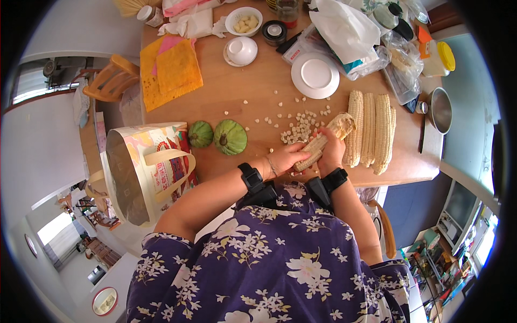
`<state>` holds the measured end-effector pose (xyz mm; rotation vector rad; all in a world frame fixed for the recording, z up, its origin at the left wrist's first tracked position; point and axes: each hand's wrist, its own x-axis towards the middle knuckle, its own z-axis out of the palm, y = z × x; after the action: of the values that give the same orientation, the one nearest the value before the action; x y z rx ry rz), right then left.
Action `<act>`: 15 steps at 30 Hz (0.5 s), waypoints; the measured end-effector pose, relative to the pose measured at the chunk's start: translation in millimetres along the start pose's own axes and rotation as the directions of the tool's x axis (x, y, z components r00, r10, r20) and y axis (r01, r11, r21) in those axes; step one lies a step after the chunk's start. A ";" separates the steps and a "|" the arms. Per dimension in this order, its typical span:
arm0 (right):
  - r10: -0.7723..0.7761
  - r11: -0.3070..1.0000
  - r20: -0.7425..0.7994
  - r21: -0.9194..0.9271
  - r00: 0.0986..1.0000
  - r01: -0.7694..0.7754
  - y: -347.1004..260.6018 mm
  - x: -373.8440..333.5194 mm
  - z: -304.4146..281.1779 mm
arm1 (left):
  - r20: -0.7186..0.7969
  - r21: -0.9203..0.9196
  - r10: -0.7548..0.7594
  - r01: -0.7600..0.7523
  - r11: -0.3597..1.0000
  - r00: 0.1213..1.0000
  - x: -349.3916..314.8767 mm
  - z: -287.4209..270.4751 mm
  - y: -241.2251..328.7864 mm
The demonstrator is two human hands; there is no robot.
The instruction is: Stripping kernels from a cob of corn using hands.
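Observation:
Both my hands are closed round one pale corn cob point(311, 153), held tilted above the table's near edge. My left hand point(286, 157) grips its lower part, with the fingers along the kernels. Wrapped round the cob further up is my right hand point(332, 149). A stripped, ragged upper end point(342, 126) sticks out past the right fingers. Loose corn kernels point(300, 127) lie in a pile just beyond my hands, with several more scattered to the left. Several whole corn cobs point(368, 129) lie side by side to the right.
Two green ribbed squashes point(230, 137) and a cream carrier bag point(156, 172) stand at the left. Orange cloths point(179, 69) lie at the far left. Beyond are an upturned white plate point(315, 75), a bowl of pale pieces point(244, 21) and plastic bags point(404, 64). A metal bowl point(440, 110) sits far right.

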<state>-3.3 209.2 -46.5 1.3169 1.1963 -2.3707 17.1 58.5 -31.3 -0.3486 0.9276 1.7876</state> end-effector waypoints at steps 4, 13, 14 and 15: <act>-0.062 0.998 -0.076 0.010 0.995 0.063 9.8 2.1 0.2 | -0.164 0.137 -0.065 0.087 0.987 0.984 8.5 2.7 -4.2; 0.065 0.997 0.004 0.031 0.998 -0.065 -6.9 0.2 1.2 | 0.227 -0.178 -0.011 0.053 0.983 0.974 0.1 -16.8 -4.6; 0.093 0.994 0.007 0.053 0.996 -0.093 -6.6 -0.5 1.6 | 0.190 -0.124 0.011 0.013 0.992 0.982 -0.4 -16.2 -7.4; 0.093 0.994 0.005 0.053 0.996 -0.093 -5.5 -0.8 2.0 | 0.155 -0.067 0.035 -0.025 0.997 0.987 -0.7 -16.0 -9.8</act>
<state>-6.8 211.2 -42.2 1.3547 1.0536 -2.3529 23.1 48.0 -45.6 -0.2329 0.7694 1.8475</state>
